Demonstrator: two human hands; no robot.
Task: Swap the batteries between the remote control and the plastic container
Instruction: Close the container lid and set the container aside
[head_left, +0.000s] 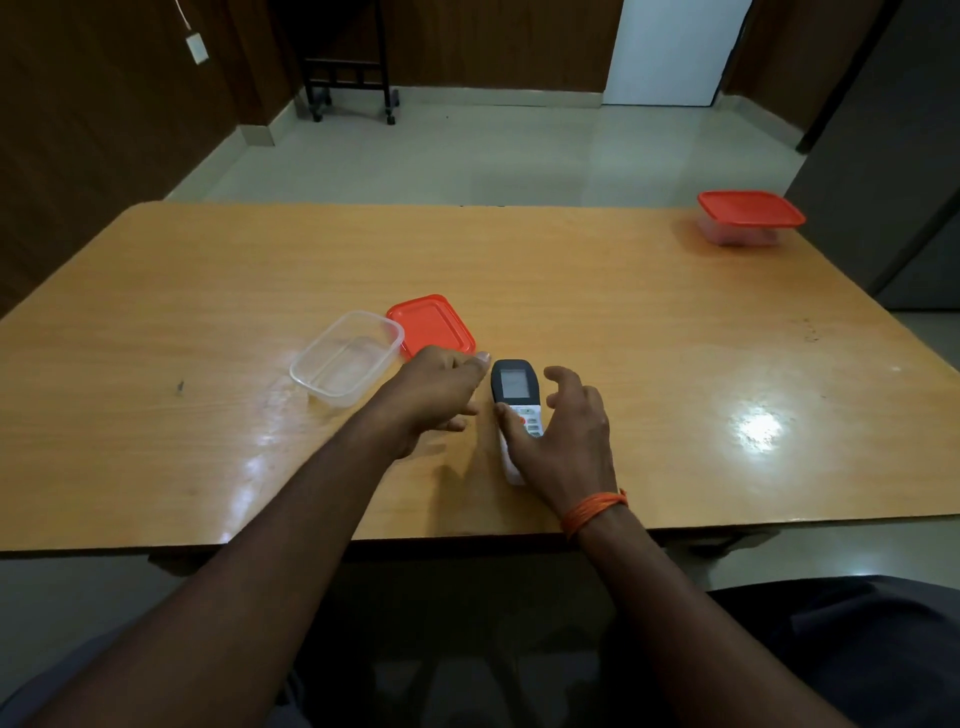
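A remote control (513, 387) with a dark screen end and white button end lies face up near the table's front middle. My right hand (563, 434) rests over its near end, thumb on the buttons, fingers spread apart. My left hand (439, 397) hovers just left of the remote with fingers curled; I cannot see anything in it. An open clear plastic container (347, 357) stands to the left and looks empty. Its orange lid (430, 323) lies flat behind my left hand. No batteries are visible.
The wooden table (675, 338) carries a second clear container with an orange lid (748, 217) at the far right corner. Beyond the table are a pale tiled floor, a wheeled black rack (353, 88) and dark wall panels.
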